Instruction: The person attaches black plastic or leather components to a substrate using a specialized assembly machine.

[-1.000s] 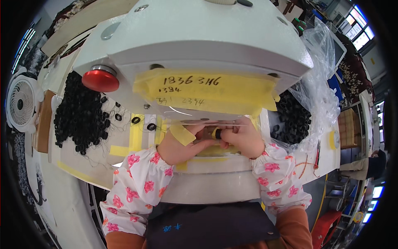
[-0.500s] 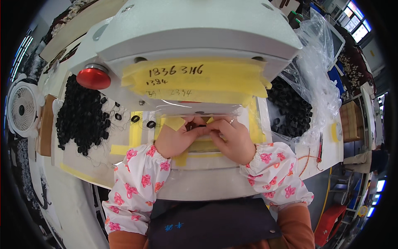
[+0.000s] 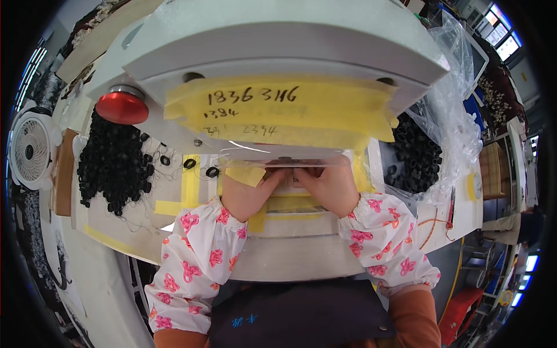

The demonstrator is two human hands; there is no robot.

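Both my hands are together at the work area under the pale grey machine head, with their fingertips behind the lower edge of a clear guard. My left hand has its thumb and fingers pinched. Close beside it, my right hand is also closed, thumb pointing inward. Whatever lies between the fingertips is hidden by the hands and the guard. Just left of my left hand lie a few small black loops with loose threads. Yellow tape covers the work plate below my hands.
A heap of small black loops lies on the table at left. More black rings sit in a clear plastic bag at right. A red push button juts from the machine. A white fan stands far left.
My hands have moved slightly forward, deeper under the guard. The small black piece that showed between my fingers is now out of sight. The machine head appears larger and nearer.
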